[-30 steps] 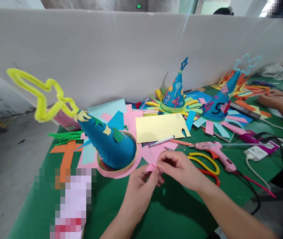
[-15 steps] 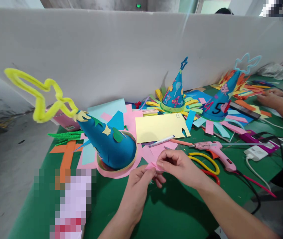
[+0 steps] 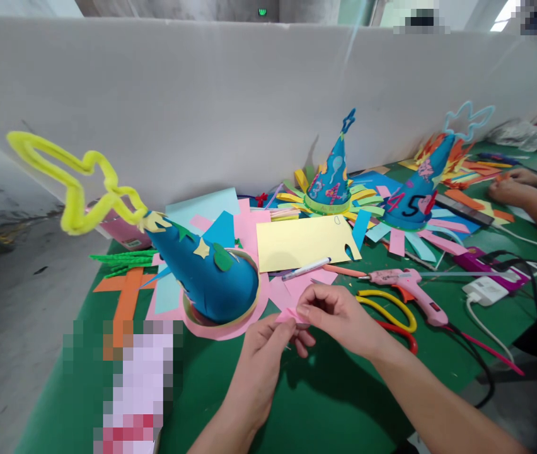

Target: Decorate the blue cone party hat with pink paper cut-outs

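Between my two hands is a small piece of pink craft foam or paper [image 3: 288, 314], partly covered by my fingers. My left hand [image 3: 271, 343] pinches its lower left side between thumb and fingers. On its right end, my right hand [image 3: 332, 312] pinches it with thumb and forefinger. Just left of my hands a blue cone hat [image 3: 224, 287] with a pink brim [image 3: 224, 331] leans over, bearing a yellow star, a green balloon shape and a big yellow pipe-cleaner star [image 3: 77, 202] at its tip. Scissors with yellow and red handles [image 3: 398, 306] lie beside my right hand.
A pink glue gun [image 3: 413, 287] with its cord lies on the right, near a purple power strip [image 3: 495, 271]. Behind are a pen [image 3: 306, 268], a yellow sheet [image 3: 301, 243] and two finished-looking blue hats [image 3: 332, 180]. Another person's hands [image 3: 517, 189] work at far right.
My hands and the pink piece stay almost in place. The other person's hands at the right have shifted slightly, and an orange bit shows in them.
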`<control>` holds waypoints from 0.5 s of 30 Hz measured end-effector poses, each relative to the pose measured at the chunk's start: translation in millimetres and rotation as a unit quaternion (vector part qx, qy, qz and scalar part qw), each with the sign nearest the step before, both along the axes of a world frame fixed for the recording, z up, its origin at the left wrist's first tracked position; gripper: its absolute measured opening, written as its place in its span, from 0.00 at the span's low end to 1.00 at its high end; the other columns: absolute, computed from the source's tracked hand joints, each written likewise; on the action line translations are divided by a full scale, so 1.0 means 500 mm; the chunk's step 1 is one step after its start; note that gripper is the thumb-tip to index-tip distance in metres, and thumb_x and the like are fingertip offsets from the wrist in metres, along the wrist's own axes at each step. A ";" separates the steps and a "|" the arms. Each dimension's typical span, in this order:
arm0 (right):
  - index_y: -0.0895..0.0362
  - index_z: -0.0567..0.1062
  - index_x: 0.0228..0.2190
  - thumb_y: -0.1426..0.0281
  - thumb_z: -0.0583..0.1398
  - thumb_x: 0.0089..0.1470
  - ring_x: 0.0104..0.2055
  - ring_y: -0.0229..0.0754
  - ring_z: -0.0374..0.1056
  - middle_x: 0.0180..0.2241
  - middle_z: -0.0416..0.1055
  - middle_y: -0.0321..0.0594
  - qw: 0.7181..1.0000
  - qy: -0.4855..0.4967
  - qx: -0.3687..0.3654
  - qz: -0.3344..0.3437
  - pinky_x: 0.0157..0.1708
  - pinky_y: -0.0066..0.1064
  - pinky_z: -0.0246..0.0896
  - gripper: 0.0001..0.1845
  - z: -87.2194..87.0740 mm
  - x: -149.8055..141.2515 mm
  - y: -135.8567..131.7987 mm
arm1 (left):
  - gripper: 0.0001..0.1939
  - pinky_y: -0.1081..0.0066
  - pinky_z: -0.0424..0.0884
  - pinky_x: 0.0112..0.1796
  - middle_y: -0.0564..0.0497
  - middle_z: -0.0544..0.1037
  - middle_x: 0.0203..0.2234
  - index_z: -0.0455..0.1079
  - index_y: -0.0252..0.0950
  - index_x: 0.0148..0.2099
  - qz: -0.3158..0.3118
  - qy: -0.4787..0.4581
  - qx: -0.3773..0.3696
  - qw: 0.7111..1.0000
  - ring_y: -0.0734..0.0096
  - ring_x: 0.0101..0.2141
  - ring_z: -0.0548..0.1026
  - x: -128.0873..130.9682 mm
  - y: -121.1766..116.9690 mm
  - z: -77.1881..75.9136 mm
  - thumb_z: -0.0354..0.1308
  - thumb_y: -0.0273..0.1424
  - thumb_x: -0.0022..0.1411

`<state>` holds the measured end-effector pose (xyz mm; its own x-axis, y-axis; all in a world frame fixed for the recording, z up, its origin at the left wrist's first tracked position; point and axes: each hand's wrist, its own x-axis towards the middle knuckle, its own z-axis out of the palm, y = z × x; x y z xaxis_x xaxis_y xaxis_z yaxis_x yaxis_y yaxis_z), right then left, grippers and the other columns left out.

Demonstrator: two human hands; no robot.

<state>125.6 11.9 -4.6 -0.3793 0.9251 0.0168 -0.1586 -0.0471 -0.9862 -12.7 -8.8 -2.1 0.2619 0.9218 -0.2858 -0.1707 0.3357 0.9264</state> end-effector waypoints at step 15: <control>0.58 0.67 0.23 0.69 0.57 0.49 0.20 0.34 0.63 0.17 0.63 0.31 1.000 0.001 -0.006 0.000 0.21 0.26 0.59 0.07 0.003 0.001 0.005 | 0.11 0.71 0.64 0.29 0.48 0.74 0.21 0.71 0.32 0.27 0.010 0.029 0.022 0.999 0.70 0.24 0.68 -0.004 0.001 0.000 0.52 0.33 0.55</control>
<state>125.9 14.2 -3.2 -0.3784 0.9256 0.0070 -0.1605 -0.0582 -0.9853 -14.7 -8.2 -2.0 0.2279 0.9384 -0.2599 -0.1228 0.2924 0.9484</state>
